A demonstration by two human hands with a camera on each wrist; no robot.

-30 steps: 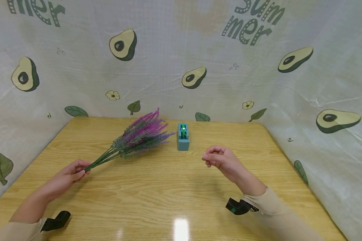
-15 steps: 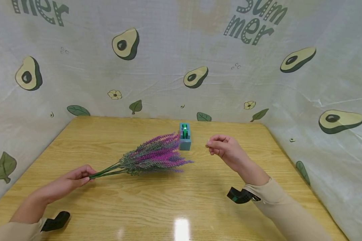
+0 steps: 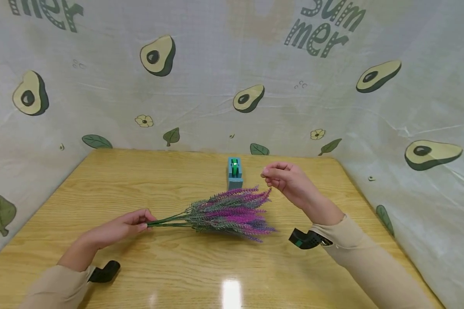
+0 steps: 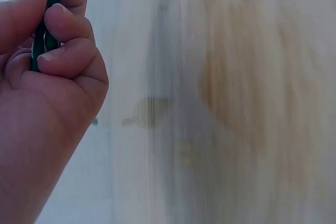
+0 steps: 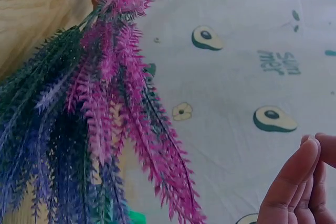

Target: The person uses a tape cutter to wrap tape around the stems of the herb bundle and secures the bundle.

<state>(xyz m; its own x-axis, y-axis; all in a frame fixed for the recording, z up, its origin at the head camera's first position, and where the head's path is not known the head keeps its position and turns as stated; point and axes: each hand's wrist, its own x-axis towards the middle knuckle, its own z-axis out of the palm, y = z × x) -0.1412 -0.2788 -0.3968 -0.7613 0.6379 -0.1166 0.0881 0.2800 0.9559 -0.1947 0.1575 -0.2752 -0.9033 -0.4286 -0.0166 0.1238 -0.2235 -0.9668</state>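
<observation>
A bunch of artificial lavender (image 3: 232,212) in purple, pink and grey-green lies level above the table, heads to the right. My left hand (image 3: 133,223) pinches its green stems near their ends; the left wrist view shows the fingers curled round the stems (image 4: 39,45). My right hand (image 3: 288,180) is raised just right of the flower heads, thumb and fingertips pressed together. It seems to pinch a small clear piece like tape, barely visible. In the right wrist view the flower heads hang close to that hand (image 5: 304,187). Behind the flowers stands a blue tape dispenser (image 3: 235,174) with a green roll.
The wooden table (image 3: 185,266) is enclosed at the back and sides by a pale cloth (image 3: 201,77) printed with avocados and leaves. Black wrist cameras (image 3: 106,271) sit at both sleeves.
My left hand has brought the lavender to the right and toward me, swinging its heads from pointing up-right to level, beside my right hand. The right hand has risen slightly, still pinched.
</observation>
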